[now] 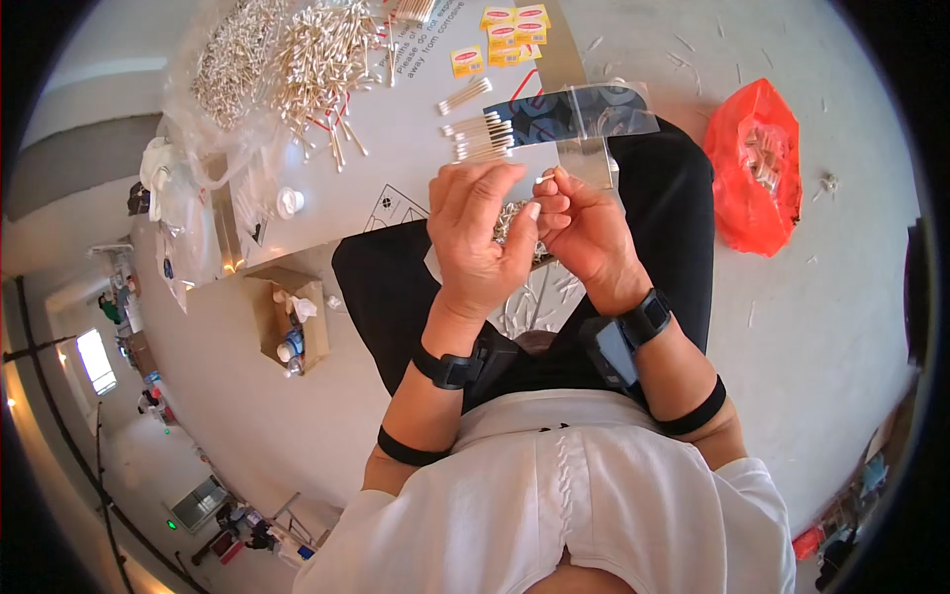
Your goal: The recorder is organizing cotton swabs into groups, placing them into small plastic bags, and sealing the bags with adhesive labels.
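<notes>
My right hand is closed, its thumb and fingers pinching a cotton swab whose white tip shows. Facing it, my left hand has its fingers bent and its thumb apart from them, with nothing visible in between. Just beyond both hands, a row of cotton swabs lies beside a dark patterned plastic pouch. A smaller bunch of swabs sits slightly farther off. Below my hands, more loose swabs lie in a container over my lap, partly hidden by my fingers.
A big heap of swabs and a clear bag of swabs occupy the table's far left. Small yellow packets lie at the back. An open red plastic bag stands right, a cardboard box left, on the floor.
</notes>
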Tool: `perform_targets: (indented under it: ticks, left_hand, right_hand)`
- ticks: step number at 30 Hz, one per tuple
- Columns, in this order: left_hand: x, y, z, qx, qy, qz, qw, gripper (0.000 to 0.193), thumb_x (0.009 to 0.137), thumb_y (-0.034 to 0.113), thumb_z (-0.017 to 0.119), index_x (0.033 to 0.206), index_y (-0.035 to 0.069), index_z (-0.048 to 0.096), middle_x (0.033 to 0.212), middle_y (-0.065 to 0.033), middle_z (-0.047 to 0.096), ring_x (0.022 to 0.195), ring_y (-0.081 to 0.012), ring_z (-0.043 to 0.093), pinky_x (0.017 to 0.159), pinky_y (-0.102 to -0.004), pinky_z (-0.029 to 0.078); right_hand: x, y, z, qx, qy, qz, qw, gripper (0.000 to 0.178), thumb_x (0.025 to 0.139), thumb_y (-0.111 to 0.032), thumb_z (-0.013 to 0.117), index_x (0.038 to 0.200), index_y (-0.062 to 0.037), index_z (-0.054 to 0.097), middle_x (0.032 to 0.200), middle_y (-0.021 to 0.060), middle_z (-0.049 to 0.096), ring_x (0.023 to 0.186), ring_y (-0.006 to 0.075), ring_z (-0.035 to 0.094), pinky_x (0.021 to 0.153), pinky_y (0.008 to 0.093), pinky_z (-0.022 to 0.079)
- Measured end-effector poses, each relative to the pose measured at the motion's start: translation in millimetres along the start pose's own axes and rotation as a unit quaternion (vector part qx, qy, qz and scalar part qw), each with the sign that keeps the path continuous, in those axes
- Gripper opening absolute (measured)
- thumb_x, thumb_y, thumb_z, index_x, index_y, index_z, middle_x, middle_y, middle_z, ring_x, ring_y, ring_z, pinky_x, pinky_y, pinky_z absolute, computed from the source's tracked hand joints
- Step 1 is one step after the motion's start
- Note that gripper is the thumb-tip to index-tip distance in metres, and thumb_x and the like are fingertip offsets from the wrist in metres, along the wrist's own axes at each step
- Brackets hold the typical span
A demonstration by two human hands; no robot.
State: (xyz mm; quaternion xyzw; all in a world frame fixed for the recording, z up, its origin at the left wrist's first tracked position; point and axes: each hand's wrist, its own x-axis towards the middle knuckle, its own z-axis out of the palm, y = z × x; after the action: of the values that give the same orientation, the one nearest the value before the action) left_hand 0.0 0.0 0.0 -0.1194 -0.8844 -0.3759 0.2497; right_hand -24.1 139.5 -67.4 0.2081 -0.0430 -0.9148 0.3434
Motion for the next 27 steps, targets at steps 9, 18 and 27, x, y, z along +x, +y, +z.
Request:
perform_targets:
  ticks: [9, 18, 27]
  left_hand:
    - [-9, 1, 5, -0.039, -0.008, -0.036, 0.999, 0.028, 0.073, -0.001, 0.071, 0.1, 0.004, 0.063, 0.089, -0.0079, 0.065, 0.08, -0.0273, 0.06, 0.07, -0.0372, 0.048]
    - [-23, -46, 1, 0.044, -0.061, -0.085, 0.994, 0.019, 0.073, -0.005, 0.07, 0.087, 0.004, 0.062, 0.081, -0.0086, 0.062, 0.076, -0.0309, 0.06, 0.065, -0.0403, 0.049]
    - [5, -103, 13, 0.16, -0.052, -0.047, 0.985, 0.012, 0.073, 0.0, 0.069, 0.079, 0.008, 0.064, 0.084, -0.0027, 0.058, 0.086, -0.0258, 0.055, 0.077, -0.0384, 0.044]
  right_hand:
    - [1, 6, 1, -0.06, 0.076, -0.032, 0.995, 0.01, 0.099, -0.01, 0.051, 0.094, -0.0016, 0.054, 0.084, 0.0055, 0.059, 0.064, 0.0068, 0.049, 0.054, 0.0199, 0.043]
    - [14, 24, 0, -0.327, 0.153, -0.161, 0.918, 0.012, 0.096, -0.012, 0.061, 0.103, -0.0017, 0.061, 0.089, 0.0097, 0.069, 0.072, 0.012, 0.064, 0.064, 0.0236, 0.053]
    - [19, 18, 0, -0.44, 0.196, -0.176, 0.859, 0.019, 0.095, -0.007, 0.058, 0.11, 0.0034, 0.061, 0.089, 0.0103, 0.068, 0.07, 0.0123, 0.064, 0.062, 0.024, 0.053]
